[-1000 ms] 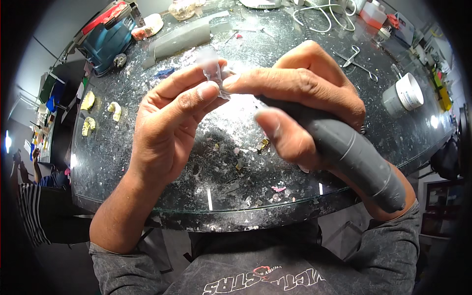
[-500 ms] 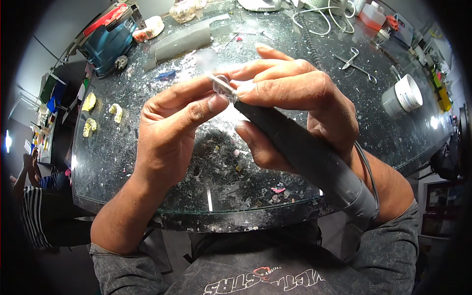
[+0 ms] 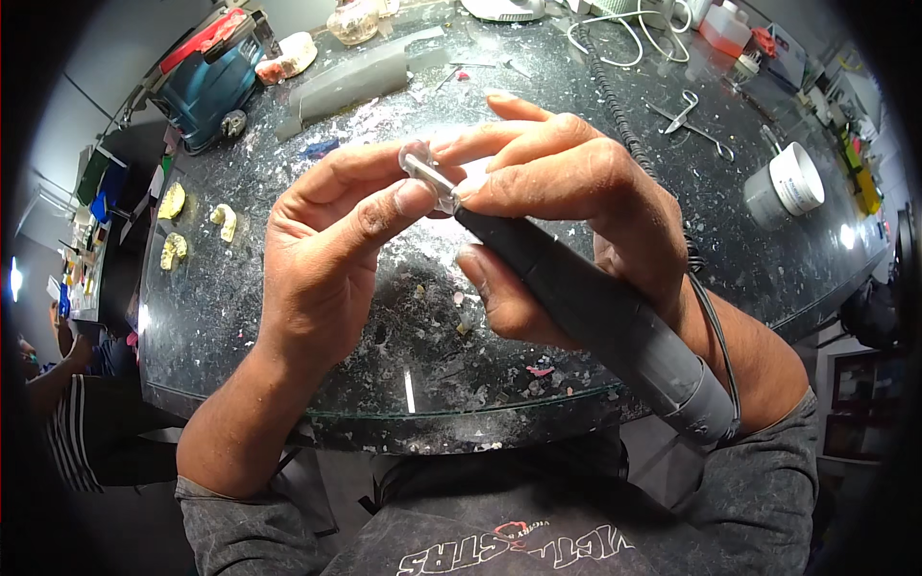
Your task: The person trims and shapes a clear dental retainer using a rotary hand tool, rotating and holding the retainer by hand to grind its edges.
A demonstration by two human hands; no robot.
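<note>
My right hand [image 3: 595,182] is wrapped around a black, pen-shaped rotary handpiece [image 3: 586,288], which slants from my right forearm up toward the left. A thin pale shaft [image 3: 429,174] sticks out of its front end. Between thumb and fingers, my left hand [image 3: 322,240] pinches a small clear, glassy piece [image 3: 415,152] at this shaft. The fingertips of both hands nearly meet there. Glare and fingers hide the piece's full shape, and whether the shaft touches it I cannot tell.
Pale dental casts [image 3: 223,223] lie on the dusty dark tabletop [image 3: 403,374] at left. Scissors [image 3: 684,113] and a white-rimmed tub [image 3: 797,180] are at right. Behind stand a grey curved sheet [image 3: 346,91] and a teal-red box [image 3: 206,86]. A coiled cord [image 3: 615,106] runs back. Another person's arm [image 3: 58,374] shows far left.
Both hands and the handpiece have shifted slightly left. The clear piece is now farther up the shaft, and the blurred whitish round shape beyond it no longer shows. The other person's arms moved.
</note>
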